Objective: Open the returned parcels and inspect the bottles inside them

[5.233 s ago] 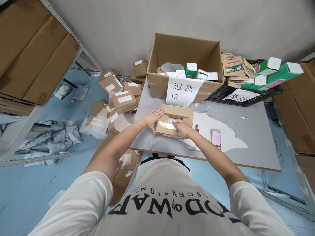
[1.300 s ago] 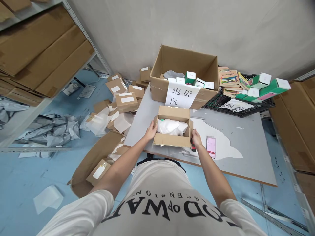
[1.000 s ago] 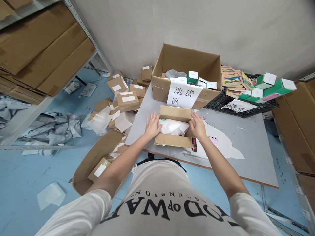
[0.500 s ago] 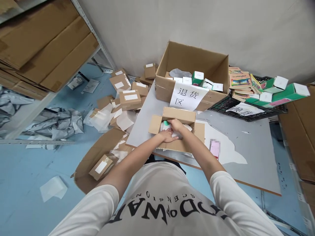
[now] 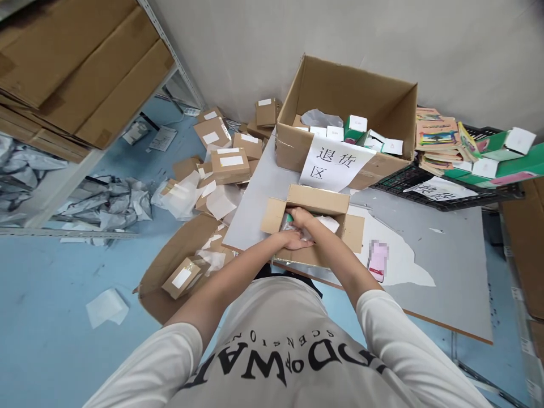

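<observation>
A small open cardboard box (image 5: 318, 198) stands at the table's near edge, its flaps folded outward. Inside it, at the left end, is a package in clear plastic wrap (image 5: 288, 224) with a green patch; its rest is hidden by my hands. My right hand (image 5: 301, 217) is closed over the package from above, fingertips near the green patch. Nearer to me, my left hand (image 5: 294, 239) is curled around its near side, the fingers partly hidden. White paper (image 5: 330, 223) lies in the right end of the box.
Behind stands a large carton (image 5: 289, 150) of green-and-white boxes, beside a black crate (image 5: 402, 177) with booklets. A pink-screened phone (image 5: 378, 260) rests on white paper at right. Small parcels (image 5: 230, 165) and a big open carton (image 5: 155, 283) crowd the floor at left.
My hands have closed more around the wrapped package; the left fingers, earlier spread over it, are now curled at its side. More white paper shows at right. The view has shifted slightly.
</observation>
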The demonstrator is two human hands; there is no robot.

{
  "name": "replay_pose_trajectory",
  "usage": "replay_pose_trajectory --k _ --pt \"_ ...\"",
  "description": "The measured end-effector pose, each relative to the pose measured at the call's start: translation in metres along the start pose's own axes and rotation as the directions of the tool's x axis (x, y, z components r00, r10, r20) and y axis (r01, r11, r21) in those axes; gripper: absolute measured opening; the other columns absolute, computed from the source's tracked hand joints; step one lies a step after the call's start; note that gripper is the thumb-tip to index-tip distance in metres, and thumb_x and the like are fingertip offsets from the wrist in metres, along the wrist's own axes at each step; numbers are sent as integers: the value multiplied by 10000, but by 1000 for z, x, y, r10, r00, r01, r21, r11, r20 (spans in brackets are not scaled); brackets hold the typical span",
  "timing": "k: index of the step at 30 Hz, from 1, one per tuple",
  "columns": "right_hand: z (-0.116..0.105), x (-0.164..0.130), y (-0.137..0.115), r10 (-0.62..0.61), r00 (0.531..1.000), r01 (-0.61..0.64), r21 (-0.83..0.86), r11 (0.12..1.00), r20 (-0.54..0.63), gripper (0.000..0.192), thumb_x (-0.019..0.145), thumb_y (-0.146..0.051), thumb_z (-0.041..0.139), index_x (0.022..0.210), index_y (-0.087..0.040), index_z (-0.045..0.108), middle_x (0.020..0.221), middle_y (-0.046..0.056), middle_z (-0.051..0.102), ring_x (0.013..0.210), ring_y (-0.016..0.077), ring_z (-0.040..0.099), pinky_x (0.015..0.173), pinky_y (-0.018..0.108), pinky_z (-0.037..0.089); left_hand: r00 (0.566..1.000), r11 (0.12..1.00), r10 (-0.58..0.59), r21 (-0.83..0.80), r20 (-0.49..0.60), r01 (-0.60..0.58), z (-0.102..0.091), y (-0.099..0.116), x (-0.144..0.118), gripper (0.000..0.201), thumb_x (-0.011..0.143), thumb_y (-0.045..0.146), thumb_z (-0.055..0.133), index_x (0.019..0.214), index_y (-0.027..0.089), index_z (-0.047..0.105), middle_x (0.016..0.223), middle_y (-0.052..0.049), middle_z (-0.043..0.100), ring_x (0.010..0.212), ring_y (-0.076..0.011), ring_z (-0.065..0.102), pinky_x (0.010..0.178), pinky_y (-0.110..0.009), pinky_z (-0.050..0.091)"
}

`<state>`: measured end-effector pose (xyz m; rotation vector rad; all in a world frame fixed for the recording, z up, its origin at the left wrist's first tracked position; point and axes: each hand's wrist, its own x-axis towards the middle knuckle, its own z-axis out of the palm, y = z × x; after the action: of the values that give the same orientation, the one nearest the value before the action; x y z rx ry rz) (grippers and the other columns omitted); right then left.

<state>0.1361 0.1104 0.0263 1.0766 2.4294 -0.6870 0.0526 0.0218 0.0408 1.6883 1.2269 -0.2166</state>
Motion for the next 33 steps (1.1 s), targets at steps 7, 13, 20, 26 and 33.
replay_pose_trajectory --k 7,13,20,26,33 --pt "1 1 -3 63 998 -60 -89 994 31 735 680 -325 759 1340 -177 472 1205 172 621 1078 322 611 891 383 478 998 999 53 -2 -15 -53 0 4 -3 900 776 728 410 1409 87 388 1489 -187 317 1384 -309 308 1130 -391 218" --pt "4 1 -16 112 993 -108 -135 985 21 707 680 -314 754 1307 -137 478 1178 208 613 1091 340 601 900 419 472 997 996 69 62 18 -70 -1 7 -4 769 817 673 374 1399 171 415 1450 -117 421 1343 -280 386 1108 -380 264" --pt "-6 -23 -17 69 996 -75 -121 990 -50 653 798 -329 643 1369 -152 380 1245 192 577 1088 309 597 896 379 461 998 996 63 70 -29 -61 -2 8 -17 810 795 729 359 1334 139 490 1393 -157 488 1302 -335 426 1069 -408 309" --pt "5 -86 24 229 942 -225 46 973 -246 639 845 -438 560 1394 -163 385 1410 182 435 1288 332 431 1035 438 358 982 997 36 75 -183 -23 1 6 -16 868 800 722 363 1368 68 415 1478 -225 333 1365 -381 310 1106 -466 230" --pt "34 -102 29 489 866 -459 545 701 102 800 778 -242 601 1484 -131 243 1534 233 193 1336 335 388 1063 445 349 994 992 -95 -89 -61 90 10 14 16 838 813 534 421 1461 51 197 1535 -230 143 1413 -393 160 1095 -534 231"
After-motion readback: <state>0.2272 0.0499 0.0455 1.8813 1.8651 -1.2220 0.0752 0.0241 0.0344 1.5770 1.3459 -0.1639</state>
